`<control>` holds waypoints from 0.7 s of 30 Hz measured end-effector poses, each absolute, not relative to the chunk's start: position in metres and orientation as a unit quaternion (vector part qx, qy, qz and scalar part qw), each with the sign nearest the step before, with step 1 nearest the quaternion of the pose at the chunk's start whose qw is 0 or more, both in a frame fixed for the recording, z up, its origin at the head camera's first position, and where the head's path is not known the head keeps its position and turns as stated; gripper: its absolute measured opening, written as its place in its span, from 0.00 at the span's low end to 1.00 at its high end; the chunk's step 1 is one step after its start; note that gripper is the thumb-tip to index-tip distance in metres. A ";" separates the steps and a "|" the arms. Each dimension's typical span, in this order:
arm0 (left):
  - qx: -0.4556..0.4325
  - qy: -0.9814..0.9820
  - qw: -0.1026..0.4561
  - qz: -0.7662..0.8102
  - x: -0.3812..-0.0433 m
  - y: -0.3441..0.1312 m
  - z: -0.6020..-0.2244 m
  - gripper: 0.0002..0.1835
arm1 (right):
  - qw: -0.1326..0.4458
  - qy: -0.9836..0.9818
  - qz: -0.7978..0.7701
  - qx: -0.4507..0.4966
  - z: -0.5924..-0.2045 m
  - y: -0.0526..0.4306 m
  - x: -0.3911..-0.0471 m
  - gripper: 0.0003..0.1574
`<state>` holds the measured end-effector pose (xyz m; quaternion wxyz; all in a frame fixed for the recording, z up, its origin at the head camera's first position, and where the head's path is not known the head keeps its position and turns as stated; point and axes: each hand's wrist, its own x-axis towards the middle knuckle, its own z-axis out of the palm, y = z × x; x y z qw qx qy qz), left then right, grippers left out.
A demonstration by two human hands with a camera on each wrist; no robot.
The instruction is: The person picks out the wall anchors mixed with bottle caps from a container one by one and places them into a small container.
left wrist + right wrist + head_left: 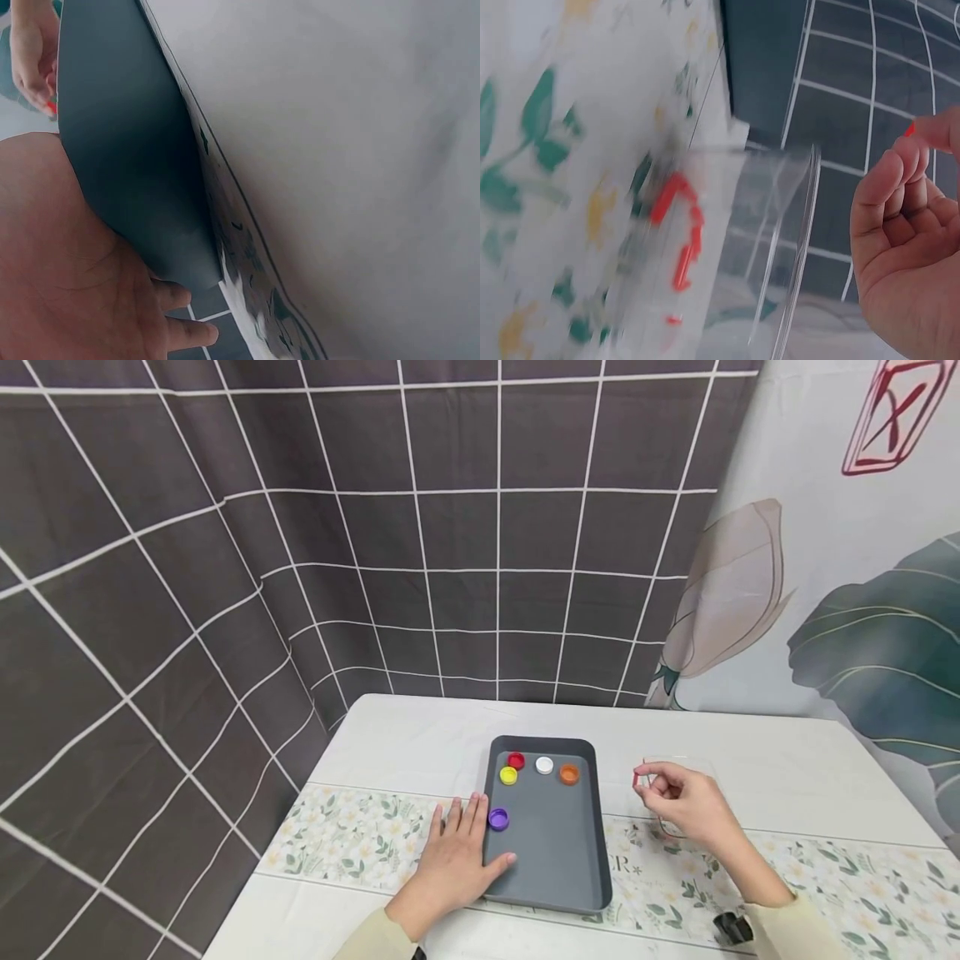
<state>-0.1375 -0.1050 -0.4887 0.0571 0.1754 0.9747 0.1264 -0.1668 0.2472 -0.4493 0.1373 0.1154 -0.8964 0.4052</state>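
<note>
My right hand (686, 802) pinches a small red piece (636, 779) between thumb and forefinger, right of the grey tray (551, 877). Beneath that hand stands a clear container (799, 225), with several short red pieces (682, 266) in it. Flat against the tray's left rim rests my left hand (453, 864), fingers straight and thumb over the edge. In the tray lie a red cap (516, 761), a yellow cap (508, 775), a white cap (544, 765), an orange cap (569, 774) and, nearer the left fingertips, a purple cap (498, 819).
A white cloth with a floral band (352, 835) covers the table. Dark tiled-pattern curtain (457, 535) hangs behind and to the left; a leaf-print sheet (750, 677) hangs at the right. A small black object (732, 928) is beside the right sleeve.
</note>
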 end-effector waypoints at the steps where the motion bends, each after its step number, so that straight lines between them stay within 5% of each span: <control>1: 0.176 0.975 0.057 0.126 -0.137 -0.105 -0.489 0.51 | 0.138 -0.899 0.402 0.110 -0.449 0.251 -0.165 0.12; 21: 0.181 0.976 0.043 0.112 -0.138 -0.105 -0.490 0.51 | 0.131 -0.922 0.362 0.034 -0.453 0.302 -0.147 0.15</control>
